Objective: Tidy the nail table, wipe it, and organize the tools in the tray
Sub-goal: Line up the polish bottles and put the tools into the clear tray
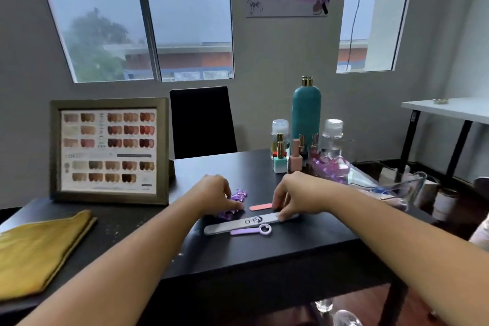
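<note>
On the black nail table [291, 249] lie a long grey nail file [246, 222], a small pink file [260, 207], a lilac tool with a ring end [251, 231] and purple toe separators [236, 200]. My left hand [214, 193] pinches the purple toe separators. My right hand [293, 197] has its fingertips on the right end of the grey file. A clear tray [391, 188] sits at the table's right edge with purple items in it. A folded yellow cloth [39, 249] lies at the left.
A framed colour chart [108, 151] stands at the back left. A teal bottle [306, 114], clear bottles and several polish bottles [288, 156] cluster at the back right. A black chair [202, 122] faces the table. White specks dot the tabletop near the cloth.
</note>
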Available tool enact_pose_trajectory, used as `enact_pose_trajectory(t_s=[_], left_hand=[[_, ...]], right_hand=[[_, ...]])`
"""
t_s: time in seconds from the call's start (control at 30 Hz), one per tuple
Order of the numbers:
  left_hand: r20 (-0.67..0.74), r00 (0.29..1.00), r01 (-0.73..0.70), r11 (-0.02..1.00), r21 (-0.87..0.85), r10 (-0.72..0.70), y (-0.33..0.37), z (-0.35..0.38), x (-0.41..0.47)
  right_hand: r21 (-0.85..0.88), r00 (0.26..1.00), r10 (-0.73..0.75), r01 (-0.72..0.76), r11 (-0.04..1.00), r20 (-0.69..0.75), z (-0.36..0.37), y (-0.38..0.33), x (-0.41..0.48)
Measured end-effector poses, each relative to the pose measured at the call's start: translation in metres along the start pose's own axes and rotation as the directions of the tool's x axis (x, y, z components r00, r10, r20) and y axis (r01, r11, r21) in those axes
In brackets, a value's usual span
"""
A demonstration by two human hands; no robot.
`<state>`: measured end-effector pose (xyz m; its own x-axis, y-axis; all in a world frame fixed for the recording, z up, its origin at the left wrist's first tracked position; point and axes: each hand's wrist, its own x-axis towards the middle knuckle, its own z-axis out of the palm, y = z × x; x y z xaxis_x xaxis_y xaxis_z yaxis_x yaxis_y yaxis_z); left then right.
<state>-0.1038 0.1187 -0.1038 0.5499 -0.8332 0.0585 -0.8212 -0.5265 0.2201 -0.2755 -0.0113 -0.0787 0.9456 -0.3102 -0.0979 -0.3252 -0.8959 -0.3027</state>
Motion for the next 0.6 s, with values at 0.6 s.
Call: enact_pose_trajectory(t_s=[0.6], left_hand=[[-0.007,0.997,0.070,0.907,-0.416,-0.081,0.011,-0.038,0.011]], right_hand=[[-0.114,0.984,0.014,-0.035,0.993,-0.177,-0.057,0.012,-0.035]])
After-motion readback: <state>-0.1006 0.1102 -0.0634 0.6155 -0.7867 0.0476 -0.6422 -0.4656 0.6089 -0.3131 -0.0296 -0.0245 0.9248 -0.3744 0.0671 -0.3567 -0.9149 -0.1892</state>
